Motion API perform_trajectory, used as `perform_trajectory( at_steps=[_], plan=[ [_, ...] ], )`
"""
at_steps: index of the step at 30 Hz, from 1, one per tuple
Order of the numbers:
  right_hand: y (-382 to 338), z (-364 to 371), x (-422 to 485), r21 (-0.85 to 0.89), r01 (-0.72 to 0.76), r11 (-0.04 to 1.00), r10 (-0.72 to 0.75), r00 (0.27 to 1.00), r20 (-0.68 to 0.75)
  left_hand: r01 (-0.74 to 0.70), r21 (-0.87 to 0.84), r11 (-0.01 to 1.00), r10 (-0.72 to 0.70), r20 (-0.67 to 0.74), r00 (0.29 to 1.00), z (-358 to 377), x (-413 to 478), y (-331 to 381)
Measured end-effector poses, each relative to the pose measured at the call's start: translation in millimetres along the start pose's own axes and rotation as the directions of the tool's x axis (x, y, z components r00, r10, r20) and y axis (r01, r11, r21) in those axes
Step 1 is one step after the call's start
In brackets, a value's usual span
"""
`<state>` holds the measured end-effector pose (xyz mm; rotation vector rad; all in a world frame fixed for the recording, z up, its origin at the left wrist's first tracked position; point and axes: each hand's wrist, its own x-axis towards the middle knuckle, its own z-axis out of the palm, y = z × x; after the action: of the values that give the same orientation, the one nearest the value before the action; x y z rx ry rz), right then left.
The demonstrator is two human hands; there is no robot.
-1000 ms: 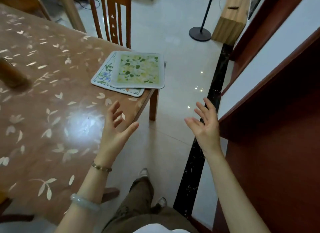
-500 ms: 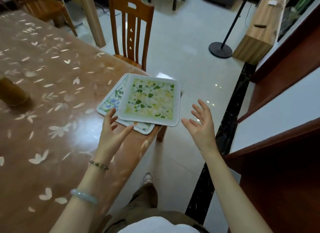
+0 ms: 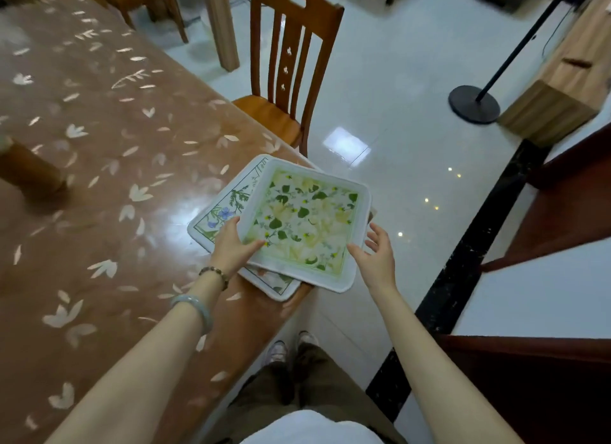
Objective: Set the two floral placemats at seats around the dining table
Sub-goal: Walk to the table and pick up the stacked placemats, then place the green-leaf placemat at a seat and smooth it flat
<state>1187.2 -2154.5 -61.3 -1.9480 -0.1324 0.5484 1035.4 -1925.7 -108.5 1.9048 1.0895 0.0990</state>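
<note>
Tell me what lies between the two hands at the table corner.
In the head view, the green-leaf placemat spans the gap between the left hand and right hand, lying on the blue-flower placemat.

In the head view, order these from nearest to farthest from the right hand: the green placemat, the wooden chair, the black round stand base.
1. Green placemat: directly left of the right hand, at the table corner.
2. Wooden chair: beyond the placemat, at the table's far side.
3. Black stand base: on the floor, far upper right.
</note>
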Motion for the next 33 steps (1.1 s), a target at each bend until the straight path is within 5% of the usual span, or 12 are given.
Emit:
perform_trajectory(
  at_steps=[6,10,14,27,33],
  plan=[
    [25,5,47,-0.029,-0.215,0.976,0.217,0.974,0.064,0.142,0.044,0.989,-0.142,-0.01,0.99,17,21,0],
    [37,15,72,0.08,-0.441,0.894,0.434,0.896,0.091,0.197,0.039,0.98,-0.197,0.021,0.98,21,34,-6],
    [45,21,90,0.041,-0.569,0.821,0.571,0.818,-0.074,0.267,-0.008,0.964,-0.267,-0.044,0.963,24,47,-10],
    [46,37,102,0.159,-0.551,0.819,0.569,0.816,-0.103,0.282,-0.189,0.94,-0.322,-0.229,0.919,32,59,2],
    [30,26,101,0.16,-0.451,0.878,0.469,0.878,-0.096,0.183,-0.232,0.955,-0.25,-0.304,0.919,17,34,-6]
  ],
)
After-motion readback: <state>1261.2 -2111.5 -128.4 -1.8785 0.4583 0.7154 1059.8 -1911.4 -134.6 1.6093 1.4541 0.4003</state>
